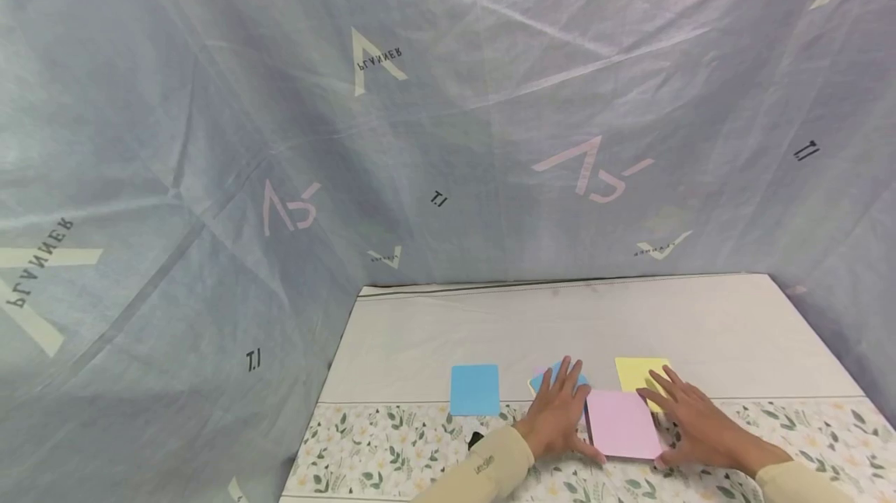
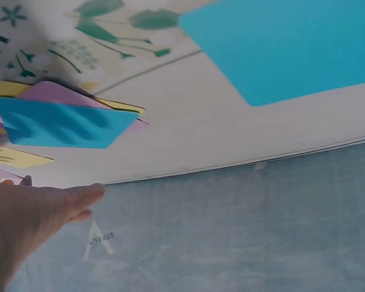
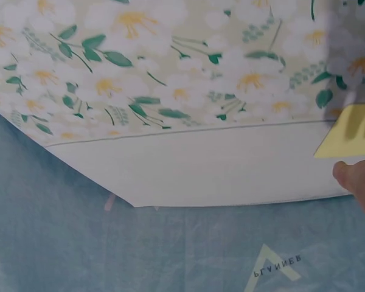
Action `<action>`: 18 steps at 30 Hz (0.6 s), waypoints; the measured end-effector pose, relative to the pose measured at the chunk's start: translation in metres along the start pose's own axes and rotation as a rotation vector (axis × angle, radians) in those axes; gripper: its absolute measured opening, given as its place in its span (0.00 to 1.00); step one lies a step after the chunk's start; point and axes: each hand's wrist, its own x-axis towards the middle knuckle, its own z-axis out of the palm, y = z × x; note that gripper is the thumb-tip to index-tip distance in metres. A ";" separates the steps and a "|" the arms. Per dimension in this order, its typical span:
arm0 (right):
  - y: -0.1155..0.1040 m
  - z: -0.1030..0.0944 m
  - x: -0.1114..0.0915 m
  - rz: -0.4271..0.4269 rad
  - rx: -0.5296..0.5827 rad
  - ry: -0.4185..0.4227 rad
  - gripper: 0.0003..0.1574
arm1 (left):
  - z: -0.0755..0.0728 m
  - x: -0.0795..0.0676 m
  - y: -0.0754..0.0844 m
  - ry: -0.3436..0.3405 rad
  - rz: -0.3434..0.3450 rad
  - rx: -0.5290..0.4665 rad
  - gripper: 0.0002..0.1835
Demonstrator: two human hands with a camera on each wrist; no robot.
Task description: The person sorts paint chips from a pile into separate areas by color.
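Observation:
A pink square card (image 1: 623,425) lies between my two hands in the head view, a dark line along its left and lower edges. My left hand (image 1: 553,417) has its fingers spread at the card's left side, thumb at the lower left corner. On the other side, my right hand (image 1: 696,424) has its index fingertip by the upper right corner and its thumb by the lower right one. Under the left fingers sits an overlapping pile of blue, pink and yellow cards (image 2: 64,125). A yellow card (image 1: 640,371) is partly covered by the right fingers.
A separate blue square card (image 1: 475,390) lies to the left. Near the left sleeve is a small black object (image 1: 475,439). The table cover (image 1: 392,347) is plain white behind and floral in front. Grey-blue printed sheeting (image 1: 448,137) encloses the back and sides.

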 end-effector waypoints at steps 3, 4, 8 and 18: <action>-0.001 0.005 -0.005 -0.008 -0.004 0.045 0.71 | 0.004 -0.003 0.004 0.001 0.006 -0.003 0.60; -0.002 0.006 -0.007 -0.021 -0.018 0.066 0.71 | 0.005 -0.004 0.005 0.001 0.009 0.002 0.60; -0.001 0.012 -0.016 -0.086 -0.112 0.150 0.70 | 0.010 -0.007 0.011 0.006 0.023 0.028 0.60; 0.008 0.022 -0.035 -0.148 -0.208 0.214 0.69 | 0.017 -0.011 0.031 -0.033 0.020 0.091 0.63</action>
